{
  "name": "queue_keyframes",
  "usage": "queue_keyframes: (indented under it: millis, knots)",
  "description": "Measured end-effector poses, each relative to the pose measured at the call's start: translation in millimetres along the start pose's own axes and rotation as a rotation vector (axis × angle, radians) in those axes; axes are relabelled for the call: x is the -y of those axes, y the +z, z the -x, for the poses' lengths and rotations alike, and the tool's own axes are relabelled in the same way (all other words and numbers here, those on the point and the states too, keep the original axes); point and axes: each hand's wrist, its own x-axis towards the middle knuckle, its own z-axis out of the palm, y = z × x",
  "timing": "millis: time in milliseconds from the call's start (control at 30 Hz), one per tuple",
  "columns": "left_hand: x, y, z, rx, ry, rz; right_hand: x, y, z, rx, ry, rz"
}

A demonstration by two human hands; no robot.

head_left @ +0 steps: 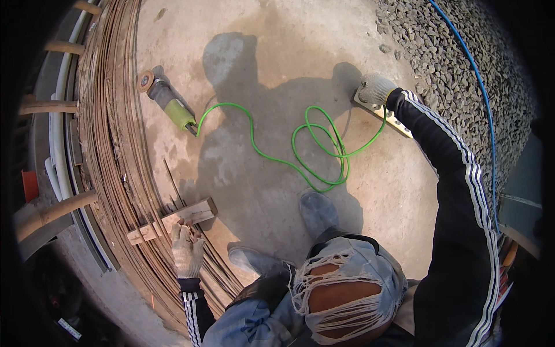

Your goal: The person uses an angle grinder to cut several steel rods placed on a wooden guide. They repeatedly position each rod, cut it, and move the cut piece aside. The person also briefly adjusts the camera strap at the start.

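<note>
Frayed pale-blue jeans [352,250] bulge large at the bottom of the frame, the knee torn open and crossed by loose white threads. Dark sleeves with smooth white stripes [473,173] reach out on both sides, each ending in a coarse knitted glove. At lower left, the left hand [188,254] is bent at the fingers beside a squared, rough-sawn wood block [199,213]; whether it grasps anything I cannot tell. That block lies across long, thin, rusty-brown rods [110,144], which curve down the left side in a tight bundle.

At upper right, the right hand [376,89] curls over the upper end of a flat, pale, oblong power strip [400,124]; its fingertips are hidden, so its grip cannot be made out. A glossy green cord [252,130] snakes from there in loose round loops to a grinder [173,107] at upper left, a stubby cylinder, green and dark, with a round brown disc [145,81]. Beneath is smooth, stained concrete [399,202]. Jagged grey gravel [457,69] fills the upper right, crossed by a slim blue hose [478,81].
</note>
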Motion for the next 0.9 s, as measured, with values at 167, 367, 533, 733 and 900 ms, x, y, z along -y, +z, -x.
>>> queue_keyframes:
  millis: [167,367,533,733,900]
  knots:
    - [6,6,-2,-0.004,-0.025,-0.069,-6,9,10,-0.133,-0.129,0.126]
    - [14,12,0,-0.021,-0.017,0.003,-14,12,5,-0.076,-0.026,-0.112]
    - [23,13,0,0.073,-0.029,0.003,-22,26,8,-0.305,-0.166,0.086]
    - [28,14,-1,0.058,-0.037,0.078,-28,24,4,-0.166,-0.048,-0.096]
    - [22,7,4,0.058,-0.036,0.056,-30,4,12,0.011,0.132,-0.355]
